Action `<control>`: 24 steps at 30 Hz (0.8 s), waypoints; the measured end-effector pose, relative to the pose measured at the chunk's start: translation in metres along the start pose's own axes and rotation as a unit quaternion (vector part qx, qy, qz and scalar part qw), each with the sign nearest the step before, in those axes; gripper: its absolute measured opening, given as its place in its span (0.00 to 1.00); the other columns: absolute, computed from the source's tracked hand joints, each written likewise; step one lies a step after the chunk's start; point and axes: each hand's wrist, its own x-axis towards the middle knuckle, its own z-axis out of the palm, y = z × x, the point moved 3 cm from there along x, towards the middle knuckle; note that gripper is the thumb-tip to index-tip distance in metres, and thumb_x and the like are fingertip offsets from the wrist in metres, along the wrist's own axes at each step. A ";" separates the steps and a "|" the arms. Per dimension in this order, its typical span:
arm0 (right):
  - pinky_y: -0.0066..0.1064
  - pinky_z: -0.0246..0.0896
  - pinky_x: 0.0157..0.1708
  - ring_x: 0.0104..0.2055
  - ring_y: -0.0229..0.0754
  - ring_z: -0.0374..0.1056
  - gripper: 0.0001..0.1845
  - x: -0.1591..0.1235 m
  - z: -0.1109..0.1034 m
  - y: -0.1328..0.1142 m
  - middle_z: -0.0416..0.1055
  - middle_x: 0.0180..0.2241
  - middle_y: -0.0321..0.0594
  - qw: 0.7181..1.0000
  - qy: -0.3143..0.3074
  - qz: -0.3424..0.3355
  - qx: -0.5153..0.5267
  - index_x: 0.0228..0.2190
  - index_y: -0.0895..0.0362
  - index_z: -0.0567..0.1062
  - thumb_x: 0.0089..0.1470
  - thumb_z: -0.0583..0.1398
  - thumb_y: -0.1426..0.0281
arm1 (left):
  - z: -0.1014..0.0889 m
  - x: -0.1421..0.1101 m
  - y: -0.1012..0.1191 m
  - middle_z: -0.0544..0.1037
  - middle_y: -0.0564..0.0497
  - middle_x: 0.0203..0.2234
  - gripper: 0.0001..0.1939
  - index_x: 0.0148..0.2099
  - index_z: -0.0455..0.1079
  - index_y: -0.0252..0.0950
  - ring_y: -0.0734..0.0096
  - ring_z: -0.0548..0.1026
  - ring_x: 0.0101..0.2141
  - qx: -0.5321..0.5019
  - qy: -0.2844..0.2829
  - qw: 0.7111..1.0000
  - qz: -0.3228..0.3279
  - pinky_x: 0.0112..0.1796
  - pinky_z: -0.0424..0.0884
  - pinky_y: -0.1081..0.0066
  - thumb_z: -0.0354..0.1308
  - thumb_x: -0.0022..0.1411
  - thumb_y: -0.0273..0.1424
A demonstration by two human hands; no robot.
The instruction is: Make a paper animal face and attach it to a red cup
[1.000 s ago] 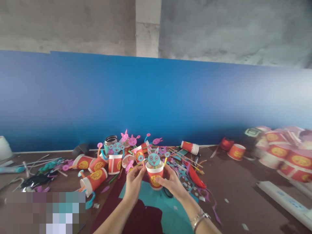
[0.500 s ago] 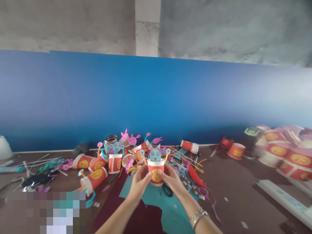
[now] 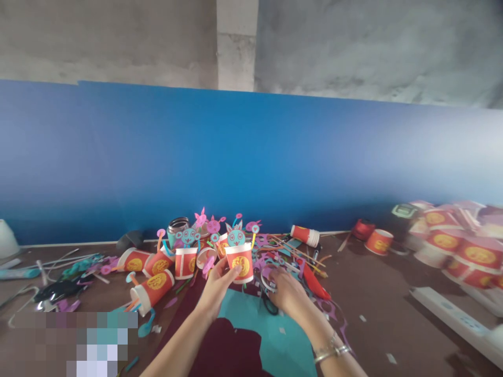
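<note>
My left hand is closed around a red and white paper cup with a yellow emblem, raised and slightly tilted. A blue paper cat face stands at its rim, and a yellow strip with a heart disc rises on its right. My right hand reaches down into the scraps, its fingers bent beside a pale ring, perhaps a tape roll. Its fingertips are partly hidden, so I cannot tell whether it grips the ring. Black scissors handles lie just under it.
Several decorated cups lie or stand at left. Blue paper and dark red paper cover the front. A red pouch-like item lies right of the scraps. At far right are stacked cups and a power strip.
My right hand has let go of the cup and moved right and down to the scraps. My left hand has carried the cup left and slightly up.
</note>
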 end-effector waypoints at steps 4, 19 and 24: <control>0.30 0.57 0.38 0.43 0.47 0.68 0.11 0.003 -0.001 0.003 0.72 0.39 0.45 0.998 -0.018 0.048 -0.035 0.30 0.56 0.75 0.43 0.55 0.78 | 0.005 -0.004 0.011 0.79 0.42 0.38 0.25 0.45 0.73 0.32 0.58 0.77 0.38 -0.013 -0.015 1.000 -0.009 0.42 0.69 0.64 0.66 0.46 0.41; 0.33 0.58 0.39 0.45 0.51 0.69 0.24 -0.003 0.000 -0.009 0.74 0.41 0.47 0.994 -0.078 0.068 -0.046 0.42 0.55 0.72 0.38 0.60 0.75 | 0.006 -0.005 0.021 0.79 0.43 0.40 0.26 0.46 0.72 0.33 0.58 0.76 0.40 -0.013 -0.017 1.000 -0.022 0.41 0.70 0.66 0.66 0.45 0.40; 0.38 0.57 0.41 0.45 0.56 0.69 0.28 -0.003 -0.001 -0.023 0.75 0.39 0.54 0.991 -0.078 0.073 -0.084 0.45 0.60 0.71 0.37 0.58 0.82 | 0.004 -0.003 0.020 0.79 0.42 0.38 0.24 0.45 0.73 0.32 0.59 0.77 0.38 -0.014 -0.024 1.000 -0.008 0.41 0.69 0.66 0.65 0.47 0.40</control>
